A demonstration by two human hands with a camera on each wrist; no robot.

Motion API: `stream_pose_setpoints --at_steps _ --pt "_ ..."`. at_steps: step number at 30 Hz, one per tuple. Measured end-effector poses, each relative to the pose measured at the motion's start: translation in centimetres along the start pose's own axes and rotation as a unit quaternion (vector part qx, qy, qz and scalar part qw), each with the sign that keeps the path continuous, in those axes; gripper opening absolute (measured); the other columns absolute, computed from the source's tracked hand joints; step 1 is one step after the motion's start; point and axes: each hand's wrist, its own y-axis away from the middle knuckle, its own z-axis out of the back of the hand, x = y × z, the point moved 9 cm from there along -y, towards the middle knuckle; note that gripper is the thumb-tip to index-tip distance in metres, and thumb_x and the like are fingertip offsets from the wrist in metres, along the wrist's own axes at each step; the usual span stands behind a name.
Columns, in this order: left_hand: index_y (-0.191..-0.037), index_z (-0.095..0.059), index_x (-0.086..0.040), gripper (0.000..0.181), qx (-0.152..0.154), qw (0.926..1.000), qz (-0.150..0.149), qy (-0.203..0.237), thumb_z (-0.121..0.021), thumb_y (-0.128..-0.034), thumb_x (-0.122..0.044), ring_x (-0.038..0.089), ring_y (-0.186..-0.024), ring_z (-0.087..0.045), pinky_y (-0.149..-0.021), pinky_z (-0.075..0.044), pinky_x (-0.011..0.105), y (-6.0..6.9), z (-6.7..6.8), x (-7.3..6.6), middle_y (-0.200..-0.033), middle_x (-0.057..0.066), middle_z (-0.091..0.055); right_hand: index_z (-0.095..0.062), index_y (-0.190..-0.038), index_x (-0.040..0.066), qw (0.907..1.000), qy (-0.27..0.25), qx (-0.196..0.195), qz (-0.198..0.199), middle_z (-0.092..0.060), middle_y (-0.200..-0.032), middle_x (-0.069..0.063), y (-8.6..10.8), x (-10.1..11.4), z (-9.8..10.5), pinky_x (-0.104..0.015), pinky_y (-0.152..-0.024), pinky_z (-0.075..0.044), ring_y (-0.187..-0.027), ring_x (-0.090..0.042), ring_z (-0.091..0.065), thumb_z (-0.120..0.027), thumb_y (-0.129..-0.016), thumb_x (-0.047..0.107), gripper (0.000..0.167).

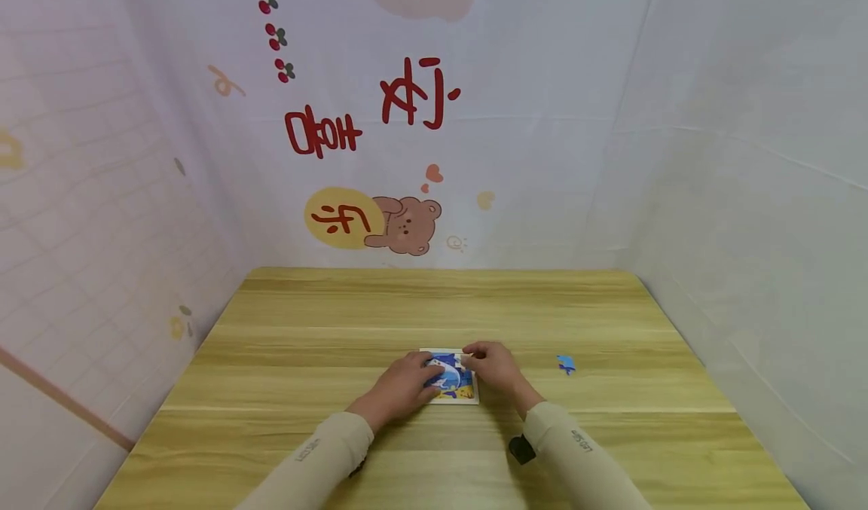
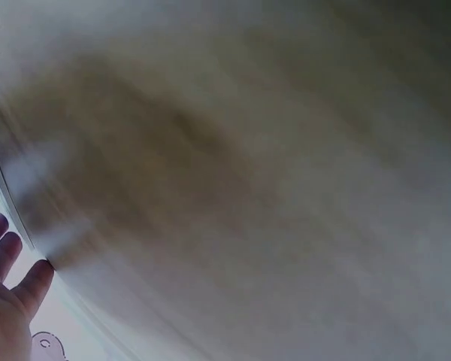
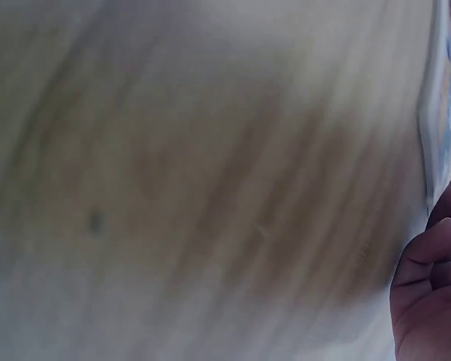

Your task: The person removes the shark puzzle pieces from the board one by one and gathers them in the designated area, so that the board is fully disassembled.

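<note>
A small puzzle board (image 1: 453,393) with a white border and a blue and yellow picture lies flat on the table. My left hand (image 1: 401,386) rests at its left side, fingers spread and reaching onto the picture. At the board's upper right, my right hand (image 1: 498,367) has its fingers bent with the tips over the edge; whether a piece is between them cannot be told. The left wrist view shows the left hand (image 2: 11,289) with relaxed fingers by the board's edge. In the right wrist view the right hand (image 3: 432,282) curls beside the board (image 3: 430,128).
A loose blue puzzle piece (image 1: 566,364) lies on the wooden table (image 1: 325,322) to the right of the board. White printed cloth (image 1: 542,156) hangs behind the table and along both sides. A dark object (image 1: 521,449) shows under the right wrist.
</note>
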Motion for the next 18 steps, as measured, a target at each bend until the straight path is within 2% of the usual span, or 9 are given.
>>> stream_pose_setpoints --at_steps 6,11,18 --pt "-0.134 -0.064 -0.014 0.038 0.01 0.9999 0.01 -0.008 -0.06 -0.1001 -0.032 0.032 -0.13 -0.048 -0.104 -0.041 0.048 -0.24 -0.31 0.25 -0.14 0.016 -0.053 -0.074 -0.105 0.003 0.9996 0.027 0.002 0.004 -0.071 -0.1 -0.006 -0.14 -0.3 -0.7 -0.04 -0.08 -0.052 -0.088 -0.018 -0.061 -0.071 -0.091 0.012 0.017" --pt "-0.131 -0.066 -0.016 0.035 0.016 0.9996 0.001 -0.025 -0.06 -0.1001 -0.032 0.031 -0.128 -0.05 -0.103 -0.042 0.047 -0.21 -0.52 0.21 -0.137 0.015 -0.055 -0.075 -0.104 0.004 0.9989 0.046 0.004 0.006 -0.071 -0.102 -0.007 -0.09 -0.13 -0.94 -0.042 -0.083 -0.052 -0.09 -0.02 -0.062 -0.071 -0.091 0.013 0.017" --pt "-0.131 -0.066 -0.015 0.035 0.009 0.9997 -0.005 -0.021 -0.061 -0.1 -0.03 0.033 -0.129 -0.05 -0.103 -0.042 0.048 -0.14 -0.52 0.13 -0.137 0.016 -0.055 -0.076 -0.105 0.002 0.9987 0.048 0.016 0.006 -0.071 -0.107 -0.009 -0.1 0.28 -1.19 -0.044 -0.085 -0.052 -0.093 -0.021 -0.064 -0.07 -0.09 0.011 0.018"
